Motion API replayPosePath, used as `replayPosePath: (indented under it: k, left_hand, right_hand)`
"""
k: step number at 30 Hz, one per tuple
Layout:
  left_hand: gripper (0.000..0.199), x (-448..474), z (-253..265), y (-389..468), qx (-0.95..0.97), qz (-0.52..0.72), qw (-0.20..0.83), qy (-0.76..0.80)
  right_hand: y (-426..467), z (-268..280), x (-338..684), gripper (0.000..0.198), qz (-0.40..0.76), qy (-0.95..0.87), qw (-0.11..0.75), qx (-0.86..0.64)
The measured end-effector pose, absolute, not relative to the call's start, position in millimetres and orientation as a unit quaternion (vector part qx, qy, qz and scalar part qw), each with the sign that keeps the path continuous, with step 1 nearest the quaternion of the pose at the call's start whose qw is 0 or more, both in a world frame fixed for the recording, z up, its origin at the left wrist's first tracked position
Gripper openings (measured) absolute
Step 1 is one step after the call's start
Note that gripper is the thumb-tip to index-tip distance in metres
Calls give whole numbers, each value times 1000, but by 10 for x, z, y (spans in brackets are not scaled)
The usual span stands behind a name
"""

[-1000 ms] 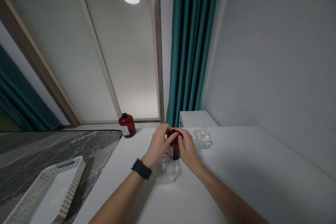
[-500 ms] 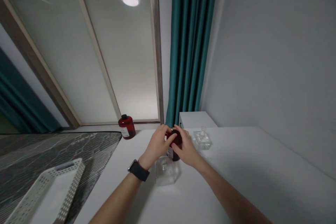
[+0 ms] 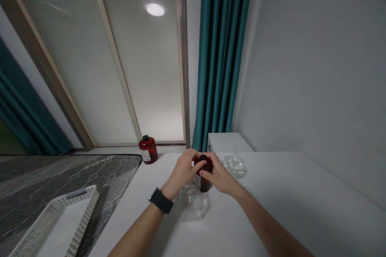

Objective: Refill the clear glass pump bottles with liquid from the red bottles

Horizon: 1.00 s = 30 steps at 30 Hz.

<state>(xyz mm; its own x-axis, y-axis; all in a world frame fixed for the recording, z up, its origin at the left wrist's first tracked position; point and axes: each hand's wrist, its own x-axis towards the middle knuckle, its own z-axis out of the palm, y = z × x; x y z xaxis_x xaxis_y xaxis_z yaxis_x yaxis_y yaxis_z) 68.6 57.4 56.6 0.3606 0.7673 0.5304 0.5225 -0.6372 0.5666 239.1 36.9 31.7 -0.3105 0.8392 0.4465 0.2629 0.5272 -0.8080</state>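
A dark red bottle (image 3: 205,184) with a black cap and a pale label stands on the white table (image 3: 241,225), between my two hands. My left hand (image 3: 187,168) curls round its left side, thumb near the cap. From the right, my right hand (image 3: 219,174) grips the same bottle's upper part, its thumb also close to the cap. Just in front of the bottle sits a clear square glass container (image 3: 193,208) with a knobbed lid. A similar clear container (image 3: 235,166) rests beyond my right hand.
A second red bottle (image 3: 148,150) stands at the table's far left corner. Lower left, a white perforated basket (image 3: 87,213) sits on a grey patterned surface (image 3: 117,176). Behind the table are a white cabinet (image 3: 230,141), a green curtain (image 3: 221,68) and frosted door panels (image 3: 150,84).
The view has tilted slightly, so the scene sits a little lower. Both hands stay on the bottle, with small finger shifts that leave more of its body and cap showing.
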Motion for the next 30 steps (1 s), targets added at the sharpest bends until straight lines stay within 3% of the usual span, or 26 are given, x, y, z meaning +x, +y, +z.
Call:
replayPosePath:
  k: [6, 11, 14, 18, 21, 27, 30]
  left_hand:
    - [14, 647, 561, 607, 774, 422, 256, 396]
    - [63, 575, 508, 638, 785, 363, 347, 362]
    - [80, 551, 501, 629, 796, 322, 383, 342]
    - [75, 558, 522, 604, 796, 318, 402, 322]
    - [69, 590, 506, 588, 787, 331, 423, 302]
    - [64, 643, 438, 559, 772, 343, 437, 308]
    - [65, 630, 447, 546, 770, 349, 444, 299]
  right_hand:
    - [367, 309, 2370, 47, 325, -742, 457, -369]
    - [375, 287, 2381, 43, 329, -738, 466, -360]
    - [380, 350, 2451, 49, 383, -748, 422, -340]
    - [403, 566, 2583, 43, 415, -777, 329, -339]
    - [438, 758, 2614, 39, 317, -836, 268, -359]
    - [477, 1124, 2483, 19, -61, -929, 59, -361]
    - [501, 1283, 2408, 22, -136, -938, -16, -320]
